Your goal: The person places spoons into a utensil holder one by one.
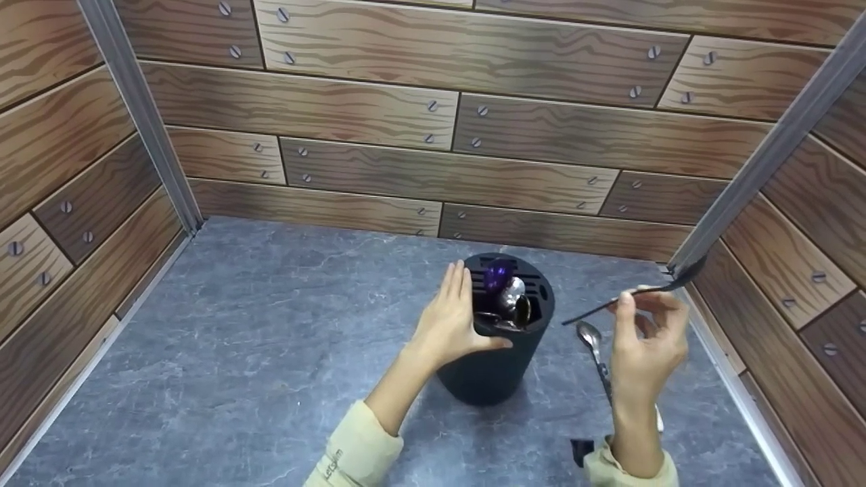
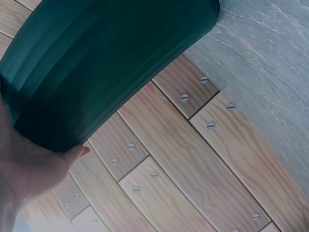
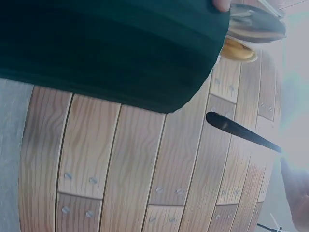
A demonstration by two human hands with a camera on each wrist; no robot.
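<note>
A dark green, nearly black cylindrical utensil holder (image 1: 484, 375) stands upright with a slotted top. Out of that top stick a purple spoon (image 1: 497, 276), a silver spoon (image 1: 512, 292) and a gold-toned spoon (image 3: 237, 50). My left hand (image 1: 446, 318) rests on the holder's left side, fingers straight along the rim and thumb stretched across the front. To the right of the holder, my right hand (image 1: 649, 338) pinches a black spoon (image 1: 687, 276) by its handle. Its bowl points away to the right, and the handle end (image 3: 227, 124) is near the holder's rim but apart from it.
A silver spoon with a dark handle (image 1: 590, 336) lies on the grey marbled surface (image 1: 270, 352), partly behind my right hand. A white end (image 1: 659, 419) shows beside my wrist, and a small black piece (image 1: 580, 452) lies near my sleeve. Wood-patterned walls (image 1: 372, 115) enclose the surface.
</note>
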